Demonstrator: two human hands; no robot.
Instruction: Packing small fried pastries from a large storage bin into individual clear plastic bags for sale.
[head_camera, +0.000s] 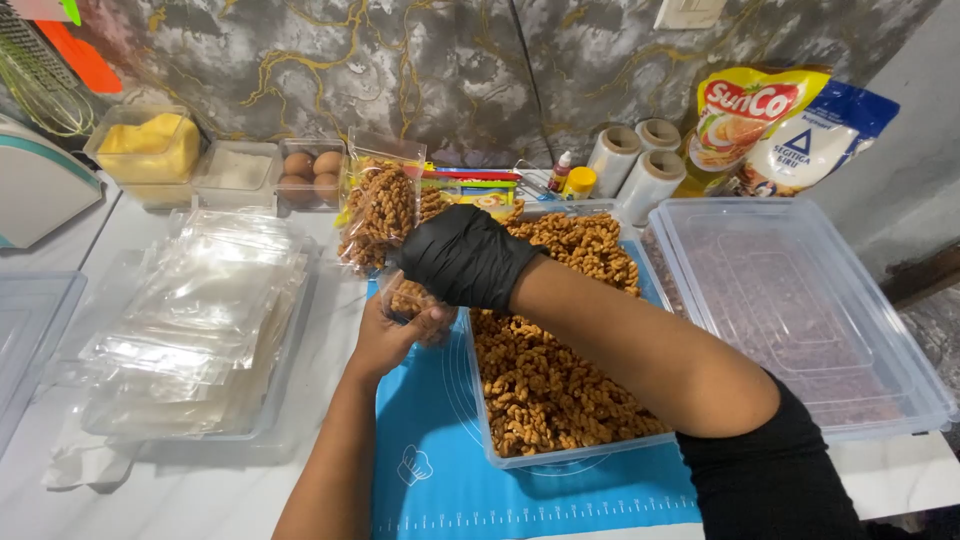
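My right hand, in a black glove, reaches across over a small clear plastic bag partly filled with brown twisted snacks; its fingers are at the bag's mouth. My bare left hand holds that bag from below. Just right of both hands stands a long clear tub full of the same twisted snacks, set on a blue mat. A filled clear bag of snacks stands upright just behind the hands.
A tray of empty clear bags lies at left. An upturned clear lid sits at right. Along the wall: a yellow-filled box, eggs in a box, tape rolls, two pouches.
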